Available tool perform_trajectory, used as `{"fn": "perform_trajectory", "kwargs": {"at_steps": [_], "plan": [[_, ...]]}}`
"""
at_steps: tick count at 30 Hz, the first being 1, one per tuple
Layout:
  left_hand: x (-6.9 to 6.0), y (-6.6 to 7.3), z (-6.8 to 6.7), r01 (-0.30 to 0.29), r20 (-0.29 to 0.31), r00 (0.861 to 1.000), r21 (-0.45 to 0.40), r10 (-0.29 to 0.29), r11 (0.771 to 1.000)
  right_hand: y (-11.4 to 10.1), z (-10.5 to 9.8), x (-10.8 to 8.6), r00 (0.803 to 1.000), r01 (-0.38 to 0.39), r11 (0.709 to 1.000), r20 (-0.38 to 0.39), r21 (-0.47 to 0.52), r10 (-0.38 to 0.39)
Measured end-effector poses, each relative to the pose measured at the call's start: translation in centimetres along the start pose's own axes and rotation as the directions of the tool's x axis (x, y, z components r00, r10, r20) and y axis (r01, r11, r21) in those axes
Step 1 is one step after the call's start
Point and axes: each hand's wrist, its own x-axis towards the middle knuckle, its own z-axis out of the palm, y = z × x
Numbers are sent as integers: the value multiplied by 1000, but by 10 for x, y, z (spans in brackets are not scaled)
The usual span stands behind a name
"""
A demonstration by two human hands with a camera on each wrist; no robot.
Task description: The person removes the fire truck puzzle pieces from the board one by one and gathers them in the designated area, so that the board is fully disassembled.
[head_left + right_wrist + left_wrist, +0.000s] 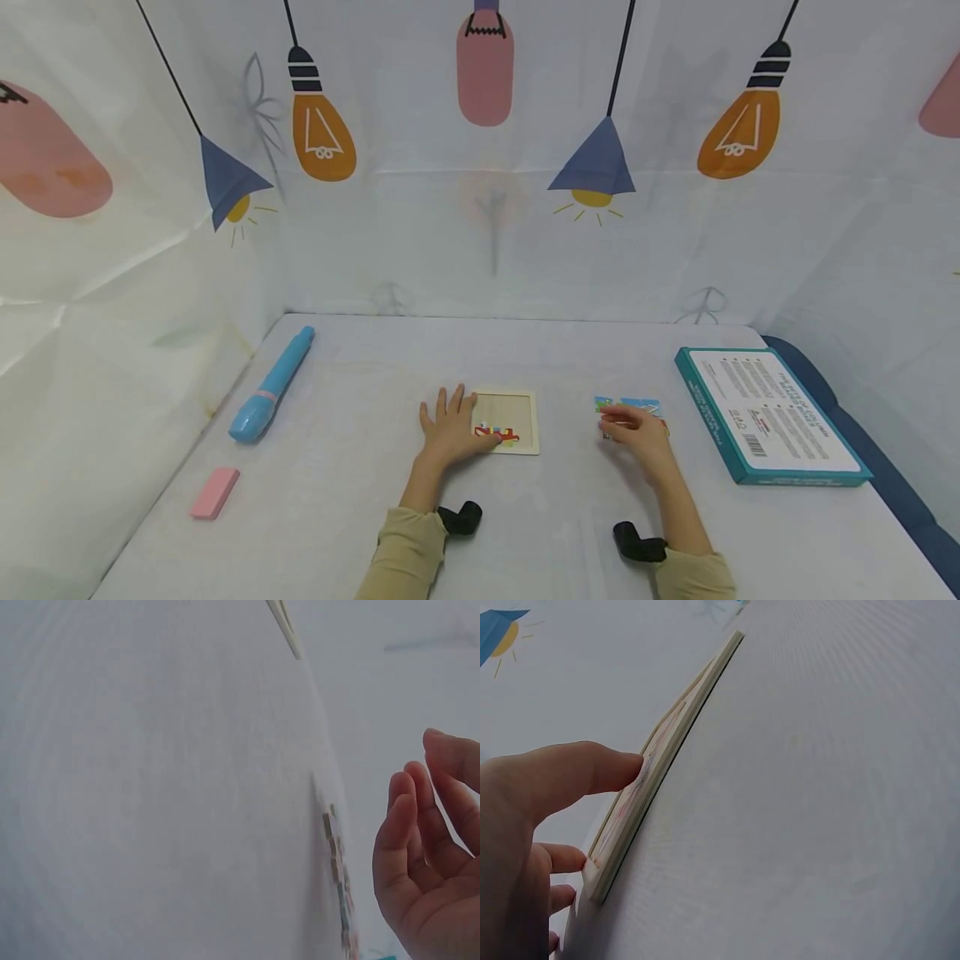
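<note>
A shallow wooden puzzle tray (507, 405) with a raised rim lies mid-table. Some colourful pieces (510, 435) sit along its near edge. My left hand (448, 433) lies at the tray's left side with fingers spread, its thumb (615, 771) touching the pieces inside. To the right, more bright puzzle pieces (641, 405) lie on the table, partly hidden by my right hand (637, 435). That hand hovers above them, fingers loosely bent; in the right wrist view nothing shows between thumb and fingers, and the row of pieces (337, 870) lies apart from it.
A teal-edged box (772, 417) with printed text stands at the table's right side. On the left are a blue pen-shaped device (273, 385) and a pink eraser-like block (215, 493). A white printed curtain (420, 233) rises behind the table.
</note>
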Motion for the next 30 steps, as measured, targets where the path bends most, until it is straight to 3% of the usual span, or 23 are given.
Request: {"fn": "perform_trajectory", "kwargs": {"at_steps": [3, 10, 25, 30], "plan": [[0, 0, 0, 1, -2, 1000, 3, -1, 1000, -1, 9, 3, 1000, 15, 999, 14, 31, -16], [1, 0, 1, 10, -6, 1000, -22, -10, 1000, -4, 37, 9, 999, 26, 1000, 42, -14, -26], [2, -2, -2, 6, 16, 1000, -16, -6, 1000, -21, 83, 11, 992, 79, 996, 99, 43, -83], [1, -2, -3, 15, 21, 1000, -5, -14, 1000, -25, 95, 11, 984, 136, 989, 126, -58, -128]]}}
